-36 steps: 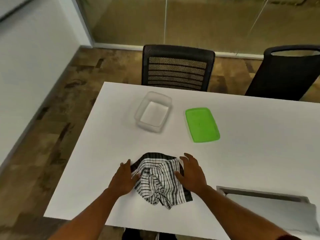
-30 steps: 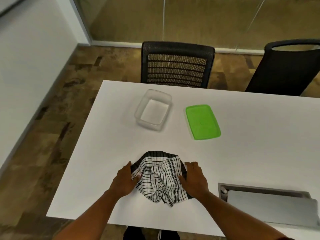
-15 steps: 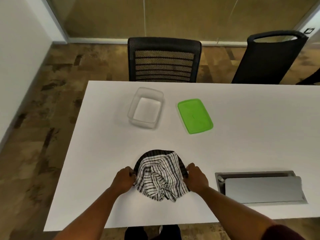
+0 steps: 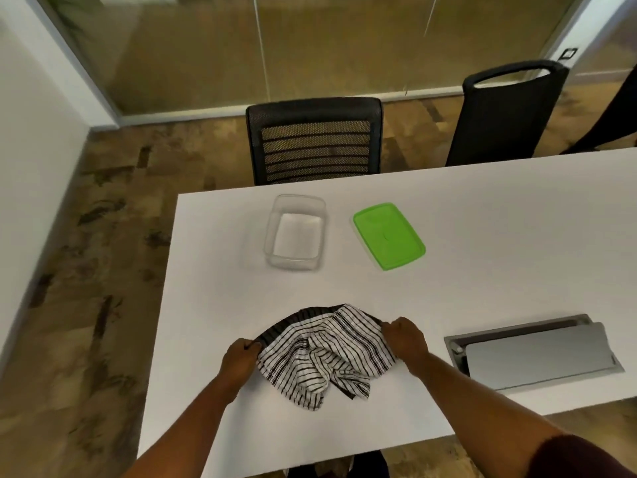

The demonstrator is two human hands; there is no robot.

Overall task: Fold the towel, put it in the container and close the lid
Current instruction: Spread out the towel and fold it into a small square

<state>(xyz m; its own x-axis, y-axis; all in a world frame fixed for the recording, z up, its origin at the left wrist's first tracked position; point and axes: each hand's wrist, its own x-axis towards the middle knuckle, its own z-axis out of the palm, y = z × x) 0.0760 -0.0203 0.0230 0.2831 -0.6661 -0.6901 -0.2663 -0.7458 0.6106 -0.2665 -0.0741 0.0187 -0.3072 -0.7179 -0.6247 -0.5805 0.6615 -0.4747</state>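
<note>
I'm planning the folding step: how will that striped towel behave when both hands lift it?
The striped towel lies crumpled, so it will likely sag limply. With the left hand and right hand gripping opposite edges, its middle will probably droop. It looks thin, probably light.

Soft, even indoor light fills the scene, bright on the white table [image 4: 482, 236], which looks nearly washed out. Shadows are faint: a pale one beside the clear container [image 4: 296, 232]. The glass wall [image 4: 310, 46] carries hazy reflections. Wide-angle distortion bends the table edges and the wall lines. Overall slightly soft, with mild blur.
</note>
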